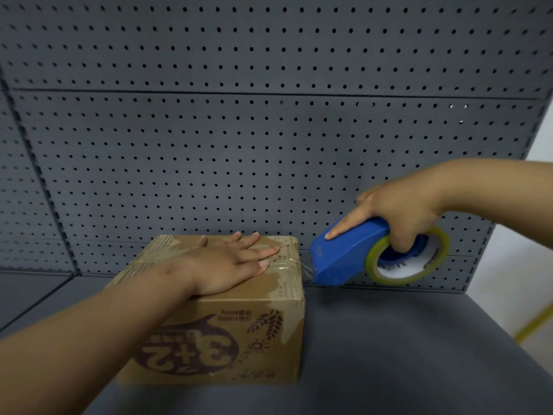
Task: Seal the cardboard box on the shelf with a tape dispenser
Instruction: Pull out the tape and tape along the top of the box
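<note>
1. Cardboard box (227, 330): sits on the grey shelf (404, 354), close to the pegboard (269, 130) behind.
2. Left hand (230, 265): flat and open on the lid, holding nothing; we press here so the box stays put.
3. Right hand (401, 211): grip closed around the blue tape dispenser (344, 256), just past the box's right edge.
4. Clear tape (305, 268): we judge it wants pulling down taut, then cutting.
5. Room: open shelf to the right; pegboard near.
</note>
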The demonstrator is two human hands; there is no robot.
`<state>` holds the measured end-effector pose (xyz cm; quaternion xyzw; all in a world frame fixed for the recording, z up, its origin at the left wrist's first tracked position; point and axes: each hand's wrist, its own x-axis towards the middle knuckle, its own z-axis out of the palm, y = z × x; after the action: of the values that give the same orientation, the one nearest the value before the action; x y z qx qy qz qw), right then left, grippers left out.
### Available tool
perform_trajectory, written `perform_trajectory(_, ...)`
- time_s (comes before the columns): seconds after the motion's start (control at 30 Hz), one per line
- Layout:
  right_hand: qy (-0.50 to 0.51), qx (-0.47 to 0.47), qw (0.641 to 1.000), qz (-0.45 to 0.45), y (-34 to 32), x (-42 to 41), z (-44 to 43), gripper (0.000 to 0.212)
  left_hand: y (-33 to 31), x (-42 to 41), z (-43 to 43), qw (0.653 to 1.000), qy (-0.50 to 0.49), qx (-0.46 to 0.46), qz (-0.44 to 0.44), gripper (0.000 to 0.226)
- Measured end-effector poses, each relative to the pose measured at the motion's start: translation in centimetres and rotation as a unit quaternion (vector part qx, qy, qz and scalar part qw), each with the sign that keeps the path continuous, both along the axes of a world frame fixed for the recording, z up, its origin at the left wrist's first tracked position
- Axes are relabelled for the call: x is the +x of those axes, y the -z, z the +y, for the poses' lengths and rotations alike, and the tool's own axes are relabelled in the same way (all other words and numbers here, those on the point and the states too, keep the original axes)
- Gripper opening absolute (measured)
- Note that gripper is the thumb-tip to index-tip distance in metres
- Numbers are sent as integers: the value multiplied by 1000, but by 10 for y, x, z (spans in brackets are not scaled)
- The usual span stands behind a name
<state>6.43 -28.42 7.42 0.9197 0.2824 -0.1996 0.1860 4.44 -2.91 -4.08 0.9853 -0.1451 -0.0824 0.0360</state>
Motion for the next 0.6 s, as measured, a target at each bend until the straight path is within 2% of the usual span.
perform_trajectory(0.1,-21,-48,998,-42,18,8,12,83,0,1,2,1000,2,-2,-5,44)
perform_trajectory(0.2,-80,-199,965,-150,38,10,1,71,0,0,2,1000,6,-1,-3,44)
perform_trajectory(0.23,-76,-215,959,-168,45,12,-11,71,1,1,2,1000,8,-1,-3,45)
perform_trajectory(0.33,33,-107,988,-104,43,11,-35,81,-1,3,1,1000,9,-9,5,45)
perform_trajectory(0.4,44,10,992,-115,41,16,-40,82,-2,2,-2,999,28,10,-16,46)
perform_trajectory(0.5,41,144,976,-158,40,22,-29,82,-9,-2,-7,988,120,52,-87,48)
perform_trajectory(0.6,59,271,940,-198,43,26,-21,83,-15,2,-22,970,225,19,-90,58)
